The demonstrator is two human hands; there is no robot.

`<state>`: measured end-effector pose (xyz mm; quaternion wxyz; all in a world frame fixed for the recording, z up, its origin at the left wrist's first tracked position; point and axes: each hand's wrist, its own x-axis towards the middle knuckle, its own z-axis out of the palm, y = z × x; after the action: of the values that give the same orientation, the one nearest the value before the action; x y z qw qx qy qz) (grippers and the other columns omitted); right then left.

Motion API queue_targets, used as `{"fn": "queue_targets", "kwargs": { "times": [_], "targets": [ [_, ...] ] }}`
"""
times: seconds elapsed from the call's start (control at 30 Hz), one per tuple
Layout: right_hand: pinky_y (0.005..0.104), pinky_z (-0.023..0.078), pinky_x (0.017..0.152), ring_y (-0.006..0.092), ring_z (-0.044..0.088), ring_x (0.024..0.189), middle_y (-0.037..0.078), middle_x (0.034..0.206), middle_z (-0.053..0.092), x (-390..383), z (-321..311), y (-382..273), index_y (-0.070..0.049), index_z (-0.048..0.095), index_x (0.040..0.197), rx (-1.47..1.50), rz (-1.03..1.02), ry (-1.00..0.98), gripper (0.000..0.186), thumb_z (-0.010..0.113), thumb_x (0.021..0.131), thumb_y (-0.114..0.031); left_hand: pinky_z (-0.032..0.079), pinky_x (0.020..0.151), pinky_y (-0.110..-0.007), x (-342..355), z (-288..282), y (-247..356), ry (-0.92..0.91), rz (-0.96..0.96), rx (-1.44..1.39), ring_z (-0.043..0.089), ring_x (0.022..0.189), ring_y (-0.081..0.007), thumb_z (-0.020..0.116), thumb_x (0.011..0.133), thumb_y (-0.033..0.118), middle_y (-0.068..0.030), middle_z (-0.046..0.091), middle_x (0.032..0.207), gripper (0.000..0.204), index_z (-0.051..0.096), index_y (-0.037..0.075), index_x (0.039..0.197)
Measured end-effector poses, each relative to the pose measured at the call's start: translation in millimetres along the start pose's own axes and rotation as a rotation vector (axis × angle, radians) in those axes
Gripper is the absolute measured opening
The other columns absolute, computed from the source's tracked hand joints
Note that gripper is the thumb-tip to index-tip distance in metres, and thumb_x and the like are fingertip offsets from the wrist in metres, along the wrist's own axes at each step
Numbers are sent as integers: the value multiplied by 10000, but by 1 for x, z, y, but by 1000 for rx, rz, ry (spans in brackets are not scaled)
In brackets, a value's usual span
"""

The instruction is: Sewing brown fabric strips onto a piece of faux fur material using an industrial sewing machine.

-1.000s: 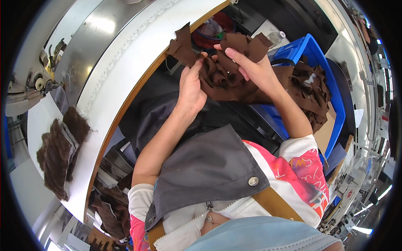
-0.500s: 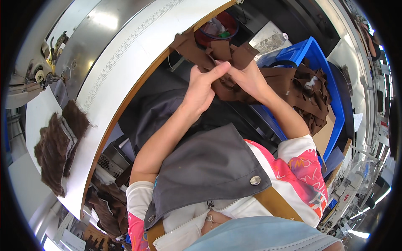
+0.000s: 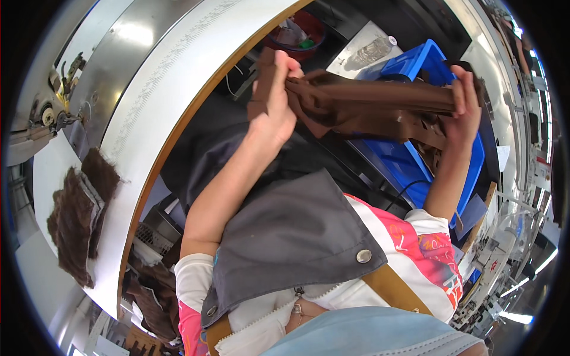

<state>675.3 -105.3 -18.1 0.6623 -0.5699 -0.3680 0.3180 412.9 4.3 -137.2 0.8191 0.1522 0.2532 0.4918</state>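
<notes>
A bunch of dark brown fabric strips [image 3: 368, 101] stretches between my two hands, partly smeared by motion. My left hand [image 3: 276, 104] is closed around the left end, beside the table edge; some cloth hangs behind its fingers. On the right, my right hand [image 3: 466, 110] is raised over the blue bin [image 3: 424, 59] with its fingers bent round the other end of the strips. Beneath the stretched cloth, more brown fabric shows inside the bin, largely hidden.
To the left curves a white table [image 3: 142, 113] with a wooden edge and ruler marks. Brown furry pieces [image 3: 74, 219] lie on it near a sewing machine [image 3: 50, 115]. A clear bottle [image 3: 371, 53] and a dark red bucket [image 3: 309, 29] are beyond my hands. More furry pieces [image 3: 151, 296] sit below the table.
My hands were close together on the bunched strips. The right hand has swung right and up over the bin, drawing the fabric out long; the left has shifted slightly left.
</notes>
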Motion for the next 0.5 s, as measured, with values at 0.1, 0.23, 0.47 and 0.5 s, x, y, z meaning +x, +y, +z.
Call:
{"fn": "queue_targets", "kwargs": {
  "times": [0.1, 0.23, 0.47, 0.5],
  "targets": [
    [156, 234, 398, 18, 256, 392, -74, 476, 310, 6, -47, -11, 17, 567, 1106, 235, -39, -27, 326, 391, 984, -229, 407, 683, -218, 6, -10, 16, -9, -17, -66, 441, 667, -56, 566, 897, 354, 67, 438, 676, 233, 491, 157, 797],
    [155, 231, 411, 17, 275, 430, -67, 512, 318, 31, -125, -27, 21, 558, 1131, 239, -95, 38, 330, 409, 977, -230, 413, 668, -218, 8, -15, 24, 5, 16, -39, 426, 637, -52, 585, 890, 337, 75, 460, 681, 200, 492, 169, 832],
    [182, 412, 599, 69, 470, 628, -6, 679, 484, 61, -204, -123, 10, 629, 1044, -366, -481, 631, 307, 392, 939, -156, 354, 652, -215, 6, 4, 30, 74, 202, 151, 406, 649, -68, 626, 859, 382, 21, 485, 714, 315, 518, 104, 758],
    [210, 426, 620, 79, 493, 663, 3, 726, 530, 62, -160, -113, -8, 637, 1038, -554, -489, 511, 326, 406, 943, -218, 355, 660, -220, 5, 8, 32, 29, 239, 174, 410, 655, -75, 615, 869, 375, 12, 482, 712, 315, 520, 98, 754]
  ]
}}
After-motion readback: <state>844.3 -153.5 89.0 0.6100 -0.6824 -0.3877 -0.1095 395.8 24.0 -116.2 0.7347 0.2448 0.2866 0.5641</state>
